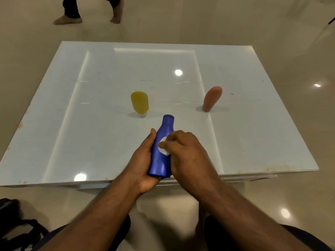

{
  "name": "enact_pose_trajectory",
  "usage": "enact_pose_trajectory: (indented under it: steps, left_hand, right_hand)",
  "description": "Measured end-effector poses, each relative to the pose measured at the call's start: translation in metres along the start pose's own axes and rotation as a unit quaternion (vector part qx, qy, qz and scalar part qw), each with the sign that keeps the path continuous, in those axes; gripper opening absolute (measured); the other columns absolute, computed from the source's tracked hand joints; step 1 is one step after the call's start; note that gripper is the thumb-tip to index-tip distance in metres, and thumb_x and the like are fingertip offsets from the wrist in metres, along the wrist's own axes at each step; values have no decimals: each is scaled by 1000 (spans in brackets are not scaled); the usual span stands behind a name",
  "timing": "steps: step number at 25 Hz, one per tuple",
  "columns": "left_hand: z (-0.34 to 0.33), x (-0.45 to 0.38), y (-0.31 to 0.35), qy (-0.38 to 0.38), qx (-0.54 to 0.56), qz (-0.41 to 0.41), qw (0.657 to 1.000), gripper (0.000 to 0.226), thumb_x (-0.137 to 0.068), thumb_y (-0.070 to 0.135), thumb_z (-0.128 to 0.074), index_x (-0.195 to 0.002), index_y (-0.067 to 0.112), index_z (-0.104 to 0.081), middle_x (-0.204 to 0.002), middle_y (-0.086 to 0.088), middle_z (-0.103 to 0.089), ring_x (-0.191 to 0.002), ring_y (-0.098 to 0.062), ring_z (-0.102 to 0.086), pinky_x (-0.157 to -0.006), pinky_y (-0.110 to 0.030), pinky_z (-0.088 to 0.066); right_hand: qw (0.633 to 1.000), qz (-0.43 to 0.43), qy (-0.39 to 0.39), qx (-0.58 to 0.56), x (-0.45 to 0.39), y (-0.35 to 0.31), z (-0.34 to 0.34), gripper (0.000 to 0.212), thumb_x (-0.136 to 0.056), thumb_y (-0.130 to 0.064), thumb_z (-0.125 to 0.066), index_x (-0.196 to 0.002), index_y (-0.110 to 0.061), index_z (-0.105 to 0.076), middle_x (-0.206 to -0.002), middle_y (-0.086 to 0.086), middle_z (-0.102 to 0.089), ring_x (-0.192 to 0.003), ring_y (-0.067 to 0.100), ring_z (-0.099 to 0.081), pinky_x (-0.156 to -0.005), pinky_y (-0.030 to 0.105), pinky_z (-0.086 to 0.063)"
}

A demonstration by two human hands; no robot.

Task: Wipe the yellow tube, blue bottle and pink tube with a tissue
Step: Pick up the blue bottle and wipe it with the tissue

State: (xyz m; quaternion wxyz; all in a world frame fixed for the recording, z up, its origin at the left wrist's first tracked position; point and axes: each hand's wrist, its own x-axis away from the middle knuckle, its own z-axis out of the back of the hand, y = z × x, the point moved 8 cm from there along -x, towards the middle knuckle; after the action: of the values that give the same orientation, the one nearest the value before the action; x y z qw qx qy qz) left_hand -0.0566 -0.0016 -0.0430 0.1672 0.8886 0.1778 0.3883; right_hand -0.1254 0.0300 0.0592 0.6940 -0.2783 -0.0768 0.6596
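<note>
**A:** Your right hand [183, 151] is curled shut around a small wad of white tissue [163, 146], pressing it on the mid-body of the blue bottle [162, 151]. Your left hand [143, 160] is wrapped under and around the lower half of the bottle, thumb up along its left side, holding it tilted with the cap end pointing away from you, just over the near edge of the white table [90, 124].

**B:** So what bites you from here?

**A:** Mostly the grip, I'd say. That plastic looks glossy, and if you scrub hard while your left hand only cups the base, the bottle could twist or squirt forward. The yellow tube [139, 102] stands cap-down just past the bottle's cap (really close), so a slip probably knocks it over. The pink tube [212, 98] is standing off to the right, well clear.

**B:** And the tissue?

**A:** It's balled tiny, so it likely misses patches, and your fingertips might smear the bottle again. Can't tell whether either tube is wiped yet.
</note>
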Motion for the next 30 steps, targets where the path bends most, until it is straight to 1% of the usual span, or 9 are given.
enact_pose_trajectory:
  steps: [3, 6, 7, 11, 15, 19, 21, 26, 30]
  left_hand:
    - [-4, 0, -6, -9, -30, 19, 999, 56, -94, 57, -52, -119, 10, -66, -93, -14, -72, -74, -26, -69, -63, -36, -58]
    - [-4, 0, -14, -11, -73, 34, 997, 66, -93, 65, -45, -118, 8, -66, -92, -16, -70, -72, -26, -66, -60, -36, -56]
    - [-2, 0, -13, -6, -73, 26, 997, 69, -91, 68, -45, -120, 9, -66, -96, -16, -71, -77, -28, -67, -64, -38, -56]
    - [4, -4, -6, 8, -71, -9, 997, 73, -87, 73, -45, -126, 15, -66, -117, -17, -71, -102, -33, -68, -91, -50, -52]
    - [1, -3, -9, 5, -148, -7, 989, 75, -89, 73, -35, -123, 13, -64, -94, -17, -70, -74, -28, -65, -68, -38, -55]
    - [4, -2, -6, 23, -127, -23, 991, 73, -89, 72, -38, -127, 15, -63, -110, -15, -74, -97, -30, -72, -83, -47, -57]
    - [5, -3, -2, 24, -139, -33, 989, 74, -89, 73, -34, -125, 16, -64, -107, -14, -75, -90, -28, -73, -76, -43, -58]
    - [4, -2, -4, 23, -216, -40, 975, 76, -86, 73, -28, -121, 16, -64, -92, -14, -73, -72, -25, -69, -62, -35, -57]
    - [5, -3, 0, 31, -192, -52, 979, 71, -89, 71, -30, -122, 18, -64, -101, -13, -75, -81, -24, -73, -64, -35, -57]
  right_hand:
    - [998, -55, 32, 14, -5, 30, 8, 4, -84, -18, -59, -86, -18, -62, -86, -3, -60, -80, 16, -62, -67, 47, -57]
    - [986, -137, 56, -70, -10, 44, 20, 7, -87, -11, -57, -90, -16, -62, -88, -6, -57, -76, 7, -58, -60, 22, -54]
    - [992, -103, 56, -47, -10, 33, 16, 8, -87, -13, -55, -87, -18, -61, -90, -2, -57, -74, 8, -58, -58, 20, -51]
    - [1000, 4, -13, 12, -1, 2, -10, 28, -82, -16, -42, -97, -21, -65, -95, 5, -56, -82, 23, -54, -66, 38, -48]
    - [981, -152, 58, -105, -9, 51, 15, 2, -87, -26, -58, -85, -27, -57, -85, -6, -61, -75, 12, -64, -64, 48, -58]
    - [983, -128, -3, -134, -2, 11, -9, 8, -88, -25, -52, -83, -26, -58, -89, -5, -55, -82, 16, -59, -74, 44, -54]
    - [981, -132, -18, -140, -2, 11, -10, 10, -90, -22, -50, -91, -24, -60, -95, -4, -55, -84, 16, -57, -72, 36, -53]
    - [881, -323, 28, -345, -2, 56, -6, 4, -86, -31, -57, -85, -30, -54, -89, 0, -61, -77, 19, -65, -66, 47, -59]
    - [902, -289, -11, -320, 3, 33, -21, 3, -85, -31, -54, -84, -29, -55, -90, -4, -55, -79, 16, -61, -66, 44, -57]
